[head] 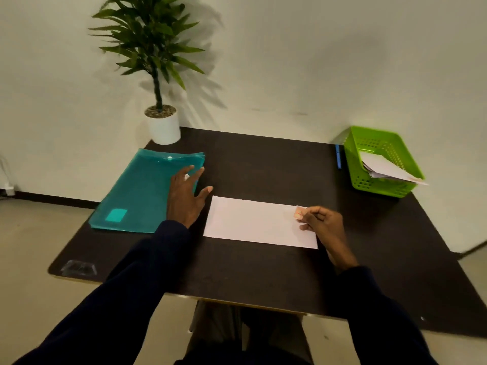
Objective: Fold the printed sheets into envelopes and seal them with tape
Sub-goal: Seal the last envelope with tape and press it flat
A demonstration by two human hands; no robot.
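Note:
A white folded sheet [253, 222] lies flat in the middle of the dark table [263, 272]. My right hand [321, 222] pinches the sheet's upper right corner, where a small pinkish piece, maybe tape [299, 213], shows at the fingertips. My left hand [185, 196] lies spread with straight fingers on the right edge of a teal plastic folder [139, 196], just left of the sheet. It holds nothing.
A green basket [379, 164] with folded white papers stands at the back right, a blue pen [338, 156] beside it. A potted plant [160, 122] occupies the back left corner. A clear tape piece [79, 267] sticks near the front left edge.

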